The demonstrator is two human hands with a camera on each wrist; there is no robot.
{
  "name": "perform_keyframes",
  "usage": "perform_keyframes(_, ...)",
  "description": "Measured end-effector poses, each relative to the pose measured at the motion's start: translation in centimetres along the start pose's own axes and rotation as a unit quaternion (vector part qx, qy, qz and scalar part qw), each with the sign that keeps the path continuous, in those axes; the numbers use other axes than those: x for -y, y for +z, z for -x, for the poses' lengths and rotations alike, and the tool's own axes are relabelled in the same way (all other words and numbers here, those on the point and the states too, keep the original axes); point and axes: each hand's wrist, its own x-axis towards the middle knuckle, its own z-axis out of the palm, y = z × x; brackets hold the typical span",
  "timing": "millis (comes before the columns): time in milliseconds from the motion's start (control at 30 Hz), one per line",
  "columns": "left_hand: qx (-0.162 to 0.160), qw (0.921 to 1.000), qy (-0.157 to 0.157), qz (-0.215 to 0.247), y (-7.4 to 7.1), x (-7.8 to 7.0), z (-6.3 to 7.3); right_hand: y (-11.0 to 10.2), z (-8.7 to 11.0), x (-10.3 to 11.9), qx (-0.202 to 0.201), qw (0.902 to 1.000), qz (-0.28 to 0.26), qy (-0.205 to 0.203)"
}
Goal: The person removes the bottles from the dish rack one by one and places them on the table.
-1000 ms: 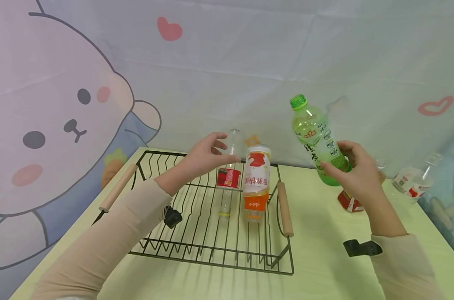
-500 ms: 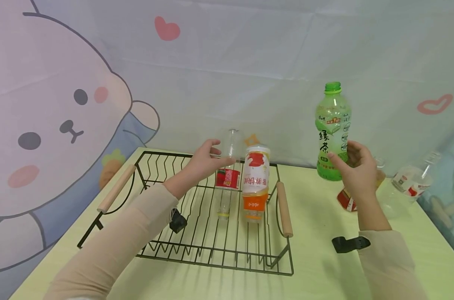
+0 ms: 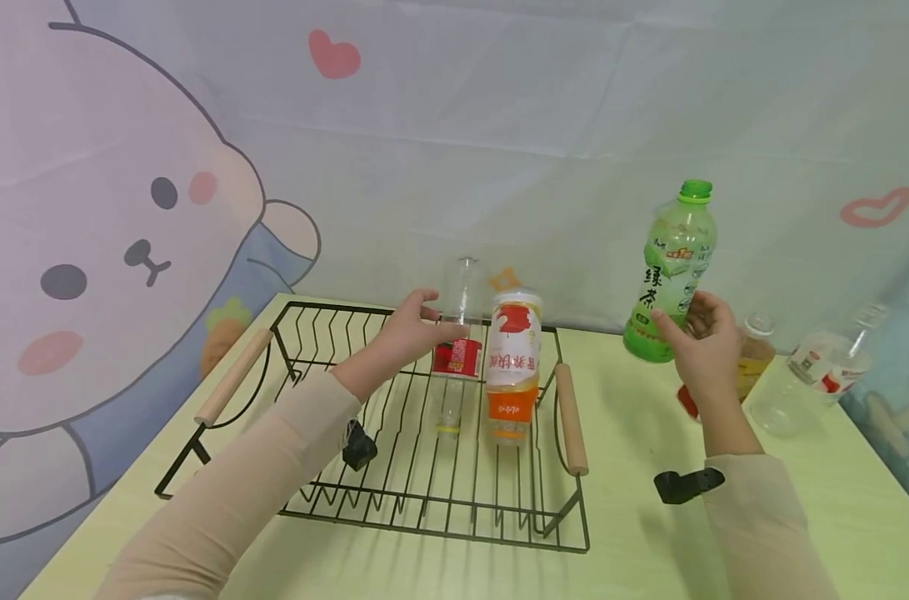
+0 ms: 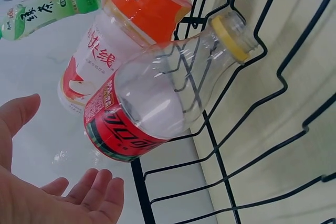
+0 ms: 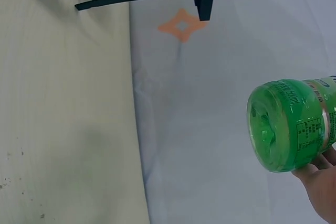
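In the head view my right hand [image 3: 705,354] grips a green tea bottle [image 3: 671,275] by its lower part, above the table at the right. The bottle is uncapped, its neck up and leaning slightly right. The right wrist view shows its green base [image 5: 270,127]. My left hand [image 3: 405,337] is beside a clear bottle with a red label [image 3: 456,358]; the left wrist view has the fingers [image 4: 107,195] spread and apart from it. That bottle stands neck down in a black wire rack [image 3: 379,517], next to a white-and-orange bottle [image 3: 514,350], also neck down.
Right of the rack's wooden handle [image 3: 571,421], a bottle with a yellow label [image 3: 754,367] stands partly behind my right hand. A clear bottle [image 3: 821,367] is farther right, and a red item [image 3: 688,402] is mostly hidden. A printed cloth [image 3: 454,150] hangs behind the table.
The green tea bottle has swung from leaning left, through upright, to leaning slightly right, still in my right hand. My left hand has shifted only a little, and the rack's bottles stay put.
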Motion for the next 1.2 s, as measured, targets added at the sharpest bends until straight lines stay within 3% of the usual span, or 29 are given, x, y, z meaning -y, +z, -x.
perform_keyframes(633, -0.008, 1.0, 0.002, -0.002, 1.1, 1.4, -0.7, 0.6, -1.1, -3.7, 0.024, 0.9984, 0.034, 0.038)
perform_keyframes(833, -0.009, 1.0, -0.002, -0.003, 1.4, 1.9, -0.9, 1.1, -1.1, -4.9, 0.024, 0.998, 0.022, 0.054)
perform_keyframes(1200, 0.001, 1.0, 0.0, 0.003, 1.8, 2.3, -1.0, 1.5, -1.1, -7.0, 0.061, 0.9926, 0.059, 0.088)
